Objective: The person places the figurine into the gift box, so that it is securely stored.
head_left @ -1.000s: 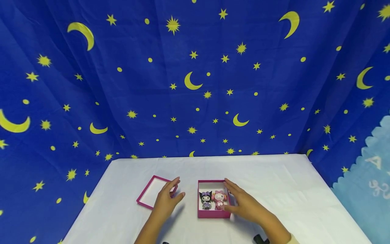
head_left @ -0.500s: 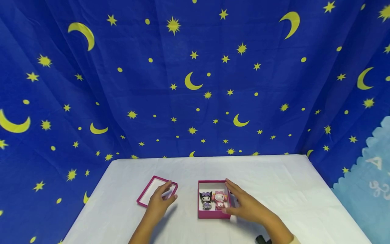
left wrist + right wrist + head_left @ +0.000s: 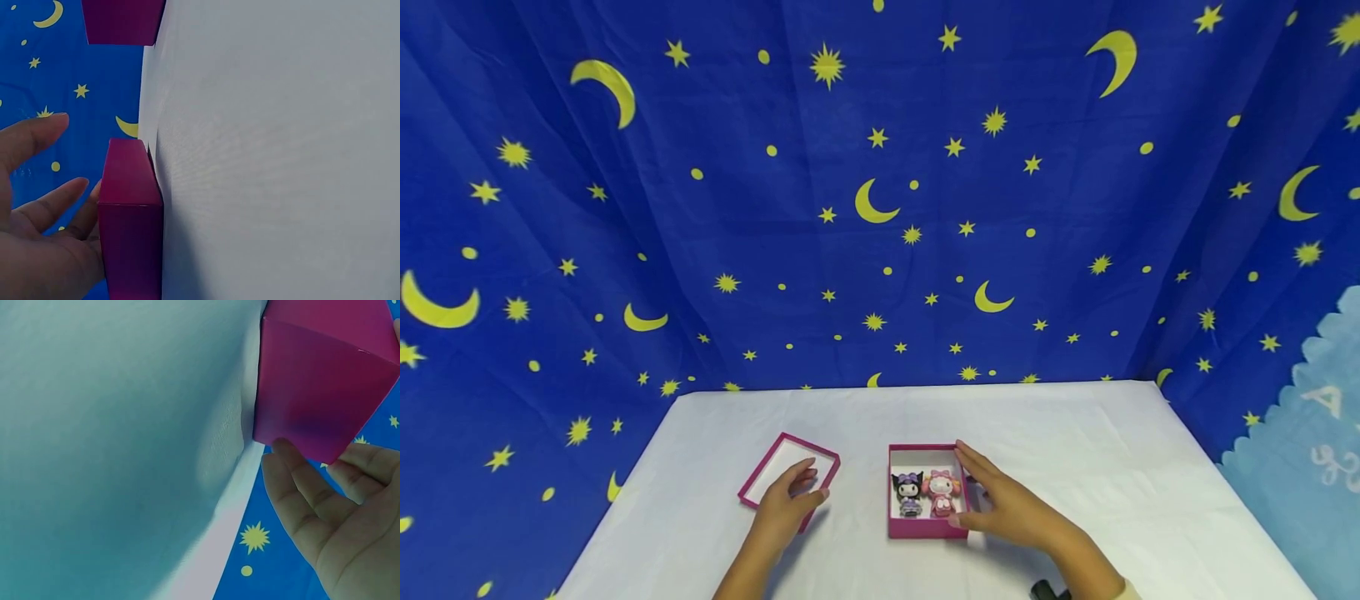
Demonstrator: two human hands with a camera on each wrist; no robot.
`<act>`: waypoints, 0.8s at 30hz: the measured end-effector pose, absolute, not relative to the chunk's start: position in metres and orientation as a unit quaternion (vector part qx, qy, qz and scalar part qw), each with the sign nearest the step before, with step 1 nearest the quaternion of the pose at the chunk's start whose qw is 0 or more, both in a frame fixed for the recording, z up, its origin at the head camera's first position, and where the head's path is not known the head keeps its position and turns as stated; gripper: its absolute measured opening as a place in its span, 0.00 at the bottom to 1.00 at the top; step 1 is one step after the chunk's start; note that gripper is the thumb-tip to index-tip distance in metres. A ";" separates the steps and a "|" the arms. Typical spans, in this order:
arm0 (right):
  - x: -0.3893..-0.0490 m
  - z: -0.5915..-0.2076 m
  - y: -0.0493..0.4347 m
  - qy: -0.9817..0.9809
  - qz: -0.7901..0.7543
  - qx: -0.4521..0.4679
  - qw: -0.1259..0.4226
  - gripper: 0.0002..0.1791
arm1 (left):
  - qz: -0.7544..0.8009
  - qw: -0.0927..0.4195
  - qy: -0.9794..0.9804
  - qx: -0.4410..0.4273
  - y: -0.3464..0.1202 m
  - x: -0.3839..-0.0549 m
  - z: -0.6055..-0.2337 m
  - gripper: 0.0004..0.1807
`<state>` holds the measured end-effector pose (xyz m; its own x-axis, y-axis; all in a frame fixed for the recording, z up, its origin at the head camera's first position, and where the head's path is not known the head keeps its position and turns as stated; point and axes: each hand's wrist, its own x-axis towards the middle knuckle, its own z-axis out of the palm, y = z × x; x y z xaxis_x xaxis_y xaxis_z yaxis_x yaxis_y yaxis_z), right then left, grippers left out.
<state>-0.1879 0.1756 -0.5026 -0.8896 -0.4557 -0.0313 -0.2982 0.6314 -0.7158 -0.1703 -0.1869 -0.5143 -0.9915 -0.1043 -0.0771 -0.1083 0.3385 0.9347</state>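
Note:
A magenta box (image 3: 917, 528) stands on the white table, open side up. Inside lie two small figurines: one black and purple (image 3: 909, 492), one pink (image 3: 942, 492). My right hand (image 3: 1011, 504) spans the box's right side, thumb at the near corner and fingers at the far corner. In the right wrist view its fingertips are right at the edge of the box wall (image 3: 319, 394). To the left lies the matching lid (image 3: 786, 457), white inside up. My left hand (image 3: 781, 510) is over its near part, fingers loosely bent; the left wrist view shows them beside the lid's wall (image 3: 131, 237).
White cloth covers the table (image 3: 1120, 467). Behind and at both sides hangs a blue curtain (image 3: 820, 250) with yellow moons and stars. A light blue scalloped panel (image 3: 1300, 467) is at the right. A black object (image 3: 1047, 590) sits by the right wrist.
My left hand has moved left and slightly down, from the lid's right edge to over its near part. The right hand stays at the box, which has not moved.

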 end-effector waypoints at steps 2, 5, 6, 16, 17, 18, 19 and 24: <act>-0.188 -0.503 0.176 0.897 -0.373 -0.211 0.104 0.59 | 0.576 0.002 0.815 -0.062 -0.188 -0.169 -0.516 0.36; -0.188 -0.503 0.176 0.897 -0.373 -0.213 0.103 0.59 | 0.584 0.006 0.809 -0.063 -0.188 -0.168 -0.516 0.36; -0.188 -0.503 0.176 0.898 -0.372 -0.213 0.102 0.59 | 0.587 0.007 0.807 -0.063 -0.188 -0.167 -0.517 0.36; -0.188 -0.503 0.177 0.896 -0.377 -0.211 0.105 0.59 | 0.575 0.009 0.816 -0.066 -0.187 -0.164 -0.516 0.33; -0.188 -0.503 0.177 0.895 -0.378 -0.211 0.106 0.59 | 0.571 0.010 0.818 -0.069 -0.187 -0.164 -0.516 0.32; -0.188 -0.503 0.177 0.895 -0.379 -0.211 0.106 0.59 | 0.568 0.009 0.820 -0.072 -0.187 -0.164 -0.515 0.32; -0.188 -0.503 0.177 0.895 -0.379 -0.211 0.107 0.59 | 0.566 0.008 0.821 -0.074 -0.187 -0.163 -0.515 0.31; -0.188 -0.504 0.176 0.895 -0.379 -0.211 0.105 0.59 | 0.562 -0.010 0.824 -0.073 -0.186 -0.163 -0.516 0.29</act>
